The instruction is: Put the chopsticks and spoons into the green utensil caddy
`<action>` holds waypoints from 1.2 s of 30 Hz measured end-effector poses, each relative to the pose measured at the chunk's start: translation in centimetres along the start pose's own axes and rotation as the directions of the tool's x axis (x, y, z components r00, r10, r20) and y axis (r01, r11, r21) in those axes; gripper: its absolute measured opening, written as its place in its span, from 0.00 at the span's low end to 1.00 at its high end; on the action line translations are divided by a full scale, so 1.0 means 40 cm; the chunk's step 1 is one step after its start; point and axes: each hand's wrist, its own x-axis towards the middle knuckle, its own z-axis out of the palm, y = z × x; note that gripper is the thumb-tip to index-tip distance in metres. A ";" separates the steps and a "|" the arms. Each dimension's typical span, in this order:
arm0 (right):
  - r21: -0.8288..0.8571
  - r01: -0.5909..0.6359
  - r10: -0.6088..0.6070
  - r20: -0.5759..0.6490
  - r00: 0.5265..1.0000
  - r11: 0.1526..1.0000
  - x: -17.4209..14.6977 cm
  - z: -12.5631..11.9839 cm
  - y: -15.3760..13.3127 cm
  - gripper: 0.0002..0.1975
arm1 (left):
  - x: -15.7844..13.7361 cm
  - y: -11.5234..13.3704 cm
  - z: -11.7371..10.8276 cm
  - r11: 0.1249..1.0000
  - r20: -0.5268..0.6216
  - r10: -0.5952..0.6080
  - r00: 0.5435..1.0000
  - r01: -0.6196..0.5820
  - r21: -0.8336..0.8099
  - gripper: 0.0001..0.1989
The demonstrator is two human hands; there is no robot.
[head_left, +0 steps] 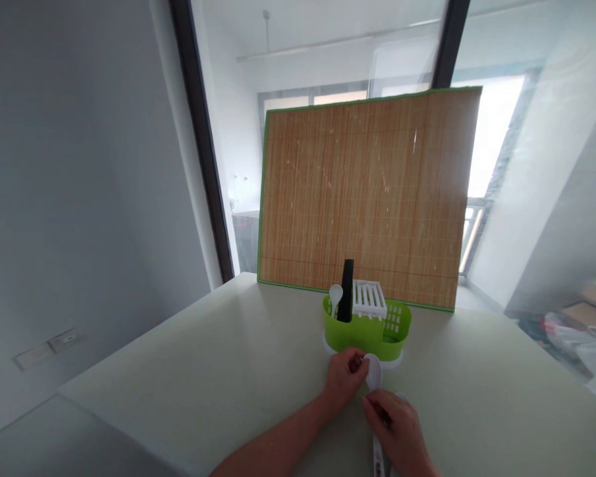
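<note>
A white spoon (374, 372) is held low over the white table, its bowl pointing away from me and its handle running back toward me, with a printed mark near the end. My left hand (346, 379) pinches the left rim of the bowl. Closed around the neck, just below the bowl, is my right hand (400, 424), which hides the middle of the handle. Part of another pale object shows behind my right hand; its kind is mostly hidden. Just beyond both hands stands a green utensil caddy (360, 338) on a white base.
In the caddy are a small white spoon (336, 295) and an upright black flat piece (346, 291); a white slotted rack (369, 298) sits across its top. A green-edged bamboo mat (367, 199) leans upright behind, before a glass partition. A grey wall (79, 199) rises left.
</note>
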 end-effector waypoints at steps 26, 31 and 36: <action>0.024 0.062 -0.060 -0.077 0.995 0.998 0.004 0.000 -0.004 0.13 | 0.321 0.176 -0.304 0.740 -0.252 0.500 0.829 -0.257 0.622 0.12; 0.038 0.063 -0.062 -0.048 0.997 0.997 0.008 0.002 -0.001 0.13 | 0.312 0.114 -0.274 0.655 -0.117 0.430 0.895 -0.220 0.722 0.13; 0.048 0.051 -0.049 -0.036 0.998 0.998 0.005 0.003 0.003 0.13 | 0.315 0.071 -0.260 0.557 -0.008 0.357 0.934 -0.206 0.805 0.14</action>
